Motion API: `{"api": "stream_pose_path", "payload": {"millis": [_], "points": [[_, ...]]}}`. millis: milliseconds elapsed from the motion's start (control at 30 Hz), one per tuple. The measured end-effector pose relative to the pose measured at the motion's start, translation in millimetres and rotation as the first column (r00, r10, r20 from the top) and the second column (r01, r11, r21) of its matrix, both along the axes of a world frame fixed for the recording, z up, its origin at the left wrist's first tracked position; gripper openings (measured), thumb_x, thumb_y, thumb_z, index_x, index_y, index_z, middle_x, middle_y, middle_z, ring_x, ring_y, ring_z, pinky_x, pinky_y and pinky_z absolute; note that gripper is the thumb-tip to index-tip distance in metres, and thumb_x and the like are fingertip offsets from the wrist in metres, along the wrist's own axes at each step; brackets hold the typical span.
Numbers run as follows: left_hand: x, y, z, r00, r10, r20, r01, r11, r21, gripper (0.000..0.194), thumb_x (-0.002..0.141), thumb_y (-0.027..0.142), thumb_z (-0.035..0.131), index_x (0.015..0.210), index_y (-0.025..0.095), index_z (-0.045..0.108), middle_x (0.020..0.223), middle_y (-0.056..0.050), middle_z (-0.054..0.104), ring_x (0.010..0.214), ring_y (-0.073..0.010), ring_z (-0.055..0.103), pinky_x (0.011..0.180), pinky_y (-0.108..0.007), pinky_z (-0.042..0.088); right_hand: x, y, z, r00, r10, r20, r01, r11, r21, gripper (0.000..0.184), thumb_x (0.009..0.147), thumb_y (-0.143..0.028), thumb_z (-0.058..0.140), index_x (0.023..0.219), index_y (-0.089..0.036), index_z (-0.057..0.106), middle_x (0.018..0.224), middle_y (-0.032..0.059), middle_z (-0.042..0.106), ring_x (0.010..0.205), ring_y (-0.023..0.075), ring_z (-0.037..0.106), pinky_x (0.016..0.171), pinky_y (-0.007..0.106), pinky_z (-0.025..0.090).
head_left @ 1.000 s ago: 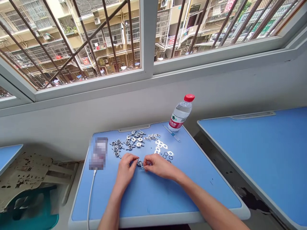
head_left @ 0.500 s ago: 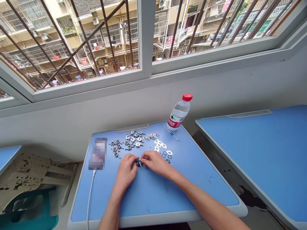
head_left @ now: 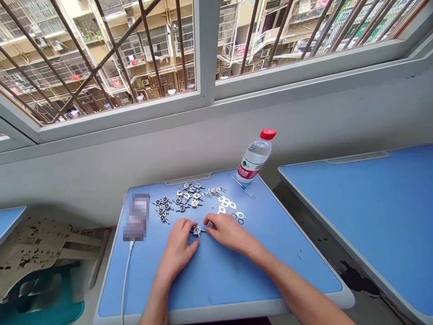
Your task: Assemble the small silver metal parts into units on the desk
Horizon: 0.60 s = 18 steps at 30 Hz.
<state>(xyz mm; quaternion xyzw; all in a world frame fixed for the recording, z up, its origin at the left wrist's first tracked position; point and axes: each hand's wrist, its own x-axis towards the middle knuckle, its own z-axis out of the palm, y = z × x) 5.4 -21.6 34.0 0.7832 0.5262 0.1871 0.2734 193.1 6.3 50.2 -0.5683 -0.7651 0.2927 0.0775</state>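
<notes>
My left hand (head_left: 178, 243) and my right hand (head_left: 227, 231) rest on a blue desk (head_left: 216, 275), fingertips meeting around a small metal fitting (head_left: 197, 231) that lies between them. Both hands pinch at this part, fingers curled together. Just beyond the hands lie several assembled metal fittings (head_left: 177, 201) in a loose cluster, several flat white gasket plates (head_left: 227, 204) and a few small black rings (head_left: 237, 218).
A water bottle with a red cap (head_left: 256, 155) stands at the desk's far right corner, a small screwdriver (head_left: 242, 186) beside it. A blurred phone (head_left: 136, 216) with a white cable (head_left: 126, 280) lies at the left. Another blue desk (head_left: 372, 212) stands to the right.
The hands stay together on the small fitting; the left hand has flattened a little and slid slightly toward me. The view has shifted a bit.
</notes>
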Motion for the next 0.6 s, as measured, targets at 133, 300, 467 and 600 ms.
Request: {"api": "stream_pose_path", "payload": {"millis": [133,300,467,600], "points": [[1.4,1.3,-7.4,0.999,-0.014,-0.050,0.018,0.997,0.074,0.029,0.082,0.007,0.052,0.107,0.022,0.053,0.106,-0.004,0.056,0.102,-0.0217,0.052,0.089,-0.037,0.046,-3.1,-0.4,-2.2,0.997,0.034,0.064,-0.034,0.999,-0.003,0.016,0.085,-0.018,0.058,0.095,-0.021,0.070,0.086,0.0036,0.074,0.084,0.0216,0.066,0.064,0.026,0.035],[2.4,2.3,-13.6,0.994,-0.011,-0.111,0.029,0.986,0.164,0.020,0.086,0.009,0.054,0.102,0.022,0.054,0.101,-0.003,0.058,0.096,-0.0209,0.054,0.082,-0.035,0.048,-5.9,-0.9,-9.8,0.994,0.052,0.095,-0.054,0.998,0.015,0.014,0.087,-0.015,0.055,0.090,-0.020,0.069,0.085,0.0033,0.072,0.081,0.0198,0.066,0.061,0.026,0.032],[4.4,2.5,-11.9,0.983,0.012,-0.182,0.023,0.981,0.191,0.014,0.088,0.011,0.057,0.098,0.020,0.055,0.097,-0.003,0.059,0.092,-0.0210,0.055,0.079,-0.035,0.049,-6.5,-1.5,-13.6,0.994,0.054,0.094,-0.056,0.998,0.015,0.013,0.088,-0.014,0.054,0.088,-0.019,0.067,0.083,0.0029,0.071,0.079,0.0185,0.065,0.060,0.025,0.030],[4.6,2.7,-12.3,0.979,0.001,-0.204,0.037,0.982,0.186,0.015,0.089,0.010,0.056,0.100,0.020,0.056,0.097,-0.003,0.059,0.090,-0.0207,0.055,0.078,-0.035,0.049,-6.2,-2.5,-13.1,0.994,0.058,0.089,-0.059,0.998,0.009,0.014,0.089,-0.014,0.053,0.087,-0.019,0.066,0.082,0.0024,0.071,0.076,0.0175,0.065,0.060,0.026,0.030]]}}
